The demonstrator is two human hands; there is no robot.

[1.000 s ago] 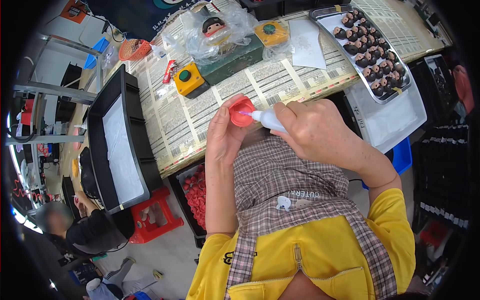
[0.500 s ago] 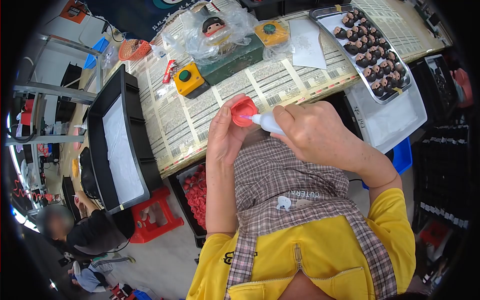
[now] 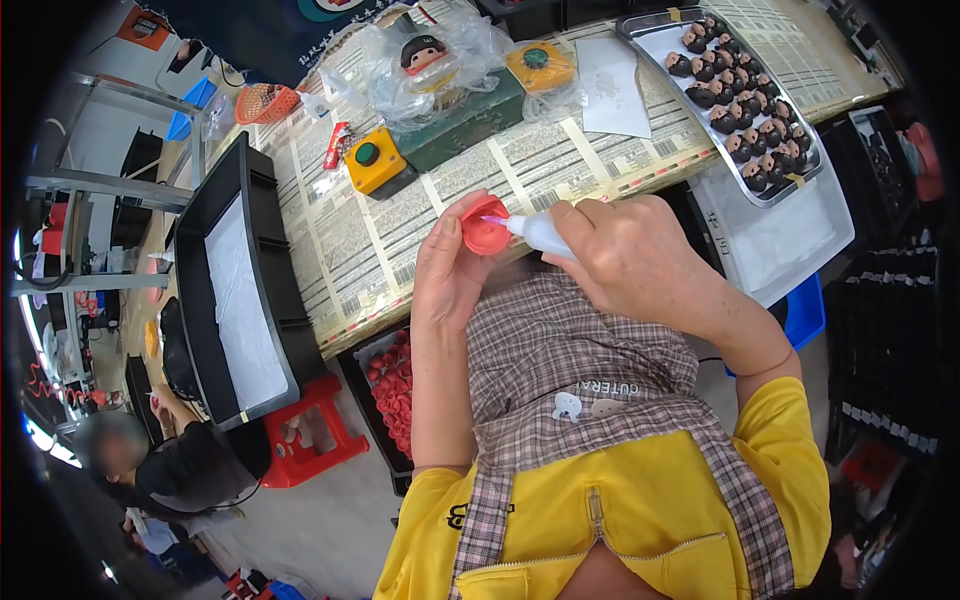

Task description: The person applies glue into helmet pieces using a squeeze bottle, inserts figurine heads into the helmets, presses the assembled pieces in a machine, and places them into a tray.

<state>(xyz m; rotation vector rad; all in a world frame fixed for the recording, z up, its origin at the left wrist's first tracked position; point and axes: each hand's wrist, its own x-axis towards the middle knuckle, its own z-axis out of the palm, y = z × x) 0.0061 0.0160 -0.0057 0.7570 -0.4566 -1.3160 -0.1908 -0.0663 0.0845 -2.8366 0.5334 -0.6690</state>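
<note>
My left hand [image 3: 447, 262] grips a small red hollow cup-shaped part [image 3: 484, 238], its opening turned toward my right hand. In my right hand [image 3: 630, 250] is a white squeeze bottle [image 3: 546, 236] with a thin pinkish nozzle. The nozzle tip reaches inside the hollow of the red part; whether it touches the wall I cannot tell. Beyond my hands, a dark-haired doll head [image 3: 425, 55] rests in clear plastic on a green block [image 3: 465, 122]. A yellow box with a green push button [image 3: 375, 162] stands left of that block.
A metal tray [image 3: 812, 165] of several small doll heads lies at the right. An empty-looking black crate [image 3: 285, 230] stands left. Below the table edge, a black bin holds red parts [image 3: 390, 390] beside a red stool [image 3: 320, 430]. A co-worker [image 3: 200, 460] sits at far left.
The bottle's nozzle has shifted slightly upward within the red part, and the part has tilted a little. At far left, a person in the background has moved.
</note>
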